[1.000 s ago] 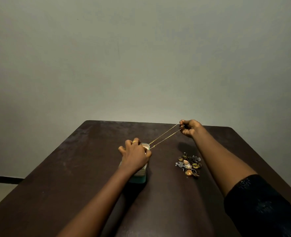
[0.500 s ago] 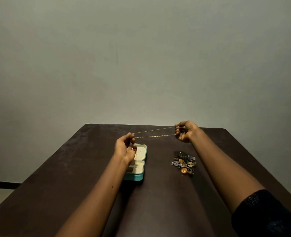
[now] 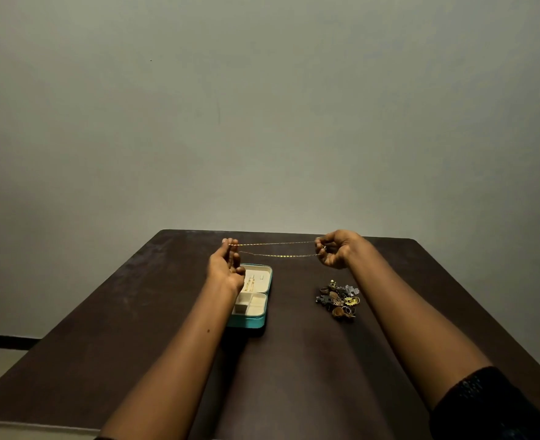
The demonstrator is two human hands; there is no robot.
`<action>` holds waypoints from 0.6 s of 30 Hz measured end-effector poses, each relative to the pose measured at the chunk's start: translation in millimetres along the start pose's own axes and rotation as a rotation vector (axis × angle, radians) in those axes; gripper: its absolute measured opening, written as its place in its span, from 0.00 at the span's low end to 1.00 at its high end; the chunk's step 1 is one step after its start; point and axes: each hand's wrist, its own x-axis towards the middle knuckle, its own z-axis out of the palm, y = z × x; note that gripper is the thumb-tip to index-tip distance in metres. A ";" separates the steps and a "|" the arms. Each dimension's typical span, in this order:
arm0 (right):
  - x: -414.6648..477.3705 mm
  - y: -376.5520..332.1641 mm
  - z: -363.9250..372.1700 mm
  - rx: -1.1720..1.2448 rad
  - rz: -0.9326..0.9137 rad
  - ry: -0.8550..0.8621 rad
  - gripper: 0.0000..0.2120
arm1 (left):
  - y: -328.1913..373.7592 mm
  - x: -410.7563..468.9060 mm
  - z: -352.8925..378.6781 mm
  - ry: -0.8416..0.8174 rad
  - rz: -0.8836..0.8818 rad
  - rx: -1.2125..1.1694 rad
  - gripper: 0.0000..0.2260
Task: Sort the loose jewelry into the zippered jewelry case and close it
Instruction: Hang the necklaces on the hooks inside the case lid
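A thin gold chain (image 3: 278, 249) is stretched level in the air as a double strand between my two hands. My left hand (image 3: 226, 265) pinches its left end above the case. My right hand (image 3: 337, 249) pinches the other end with curled fingers. Below lies the teal zippered jewelry case (image 3: 256, 322), open, with a cream lining; something gold lies in its far half. My left wrist hides the case's left side. A small heap of loose jewelry (image 3: 338, 300) sits on the table to the case's right, under my right forearm's edge.
The dark brown table (image 3: 135, 344) runs to a plain grey wall. Its far edge lies just behind my hands. The floor shows at the lower left past the table's left edge.
My left hand has risen off the case with its end of the chain and moved left. The chain went from slanting to level, and the case now shows open.
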 end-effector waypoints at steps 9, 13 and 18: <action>-20.6 12.9 17.5 -0.170 -0.066 -0.065 0.10 | -3.2 -18.2 13.6 -0.218 0.128 0.672 0.07; -35.4 15.7 36.4 -0.358 -0.135 -0.121 0.09 | -6.8 -28.8 21.2 -0.279 0.127 0.953 0.06; -57.8 18.4 54.9 -0.610 -0.251 -0.117 0.04 | -8.9 -32.3 22.2 -0.280 0.115 1.082 0.10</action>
